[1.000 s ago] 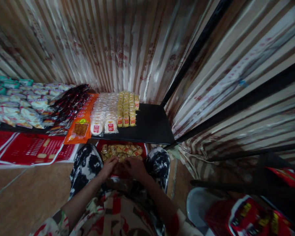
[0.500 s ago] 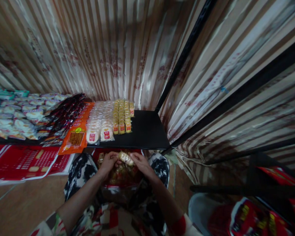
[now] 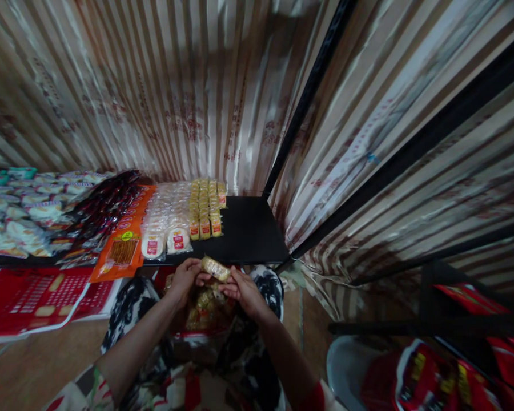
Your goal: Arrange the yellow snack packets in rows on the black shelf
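We hold a small yellow snack packet (image 3: 215, 268) between both hands, left hand (image 3: 184, 279) and right hand (image 3: 243, 290) each pinching an end, just off the shelf's (image 3: 248, 234) front edge. We judge shelving underway; next calls for the bare right end beside the yellow rows (image 3: 205, 208). Nothing obstructs. An open bag of packets (image 3: 205, 308) sits in our lap.

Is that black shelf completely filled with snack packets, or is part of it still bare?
Part bare. The flat black shelf carries rows of small yellow packets and round white packets on its left; its right end shows only black surface.
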Available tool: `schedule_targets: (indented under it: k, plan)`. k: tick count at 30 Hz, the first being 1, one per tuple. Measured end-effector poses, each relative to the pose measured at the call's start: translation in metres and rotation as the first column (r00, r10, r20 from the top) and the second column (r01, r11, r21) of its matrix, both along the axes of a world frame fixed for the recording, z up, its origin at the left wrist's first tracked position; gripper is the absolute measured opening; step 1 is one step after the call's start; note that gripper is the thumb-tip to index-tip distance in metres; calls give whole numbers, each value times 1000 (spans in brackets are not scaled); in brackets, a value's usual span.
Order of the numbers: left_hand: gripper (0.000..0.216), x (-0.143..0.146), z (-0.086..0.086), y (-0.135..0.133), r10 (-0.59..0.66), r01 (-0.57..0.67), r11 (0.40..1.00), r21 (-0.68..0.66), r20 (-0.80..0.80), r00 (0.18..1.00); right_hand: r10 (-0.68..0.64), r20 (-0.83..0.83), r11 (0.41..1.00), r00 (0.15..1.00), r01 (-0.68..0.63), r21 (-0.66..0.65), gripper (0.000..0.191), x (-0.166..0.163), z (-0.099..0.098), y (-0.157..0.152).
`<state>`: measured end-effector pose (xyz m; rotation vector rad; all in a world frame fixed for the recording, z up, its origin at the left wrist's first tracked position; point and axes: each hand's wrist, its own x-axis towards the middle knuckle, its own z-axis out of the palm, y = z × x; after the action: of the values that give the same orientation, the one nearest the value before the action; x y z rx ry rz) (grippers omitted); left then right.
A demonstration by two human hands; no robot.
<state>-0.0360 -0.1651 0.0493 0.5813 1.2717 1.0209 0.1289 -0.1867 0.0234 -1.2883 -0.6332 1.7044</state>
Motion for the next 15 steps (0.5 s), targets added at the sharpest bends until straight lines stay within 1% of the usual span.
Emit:
schedule_targets:
  k: [2,4,7,9,11,15]
  plan:
    - [8,0,2,1,-5,4,1000,3,50,999,-11,-7,999,1000,11,41,34,1,2,-2]
    - [10,-1,4,3,-13,12,1000,5,130,991,-4,-13,994,1000,6,108,34,2,4,-4]
    - [18,1,9,6,-29,25,999,22,209,977,4,58,973,998,-17,228,36,3,7,-9]
    - [22,3,12,8,-37,27,998,49,219,975,-5,110,956,994,-27,293,36,3,8,-11]
    - [24,7,15,11,-49,33,997,74,213,976,-32,111,943,993,-7,334,37,3,8,-11]
    - [31,14,18,13,-88,71,992,102,177,980,-151,70,919,986,114,376,40,6,4,-6]
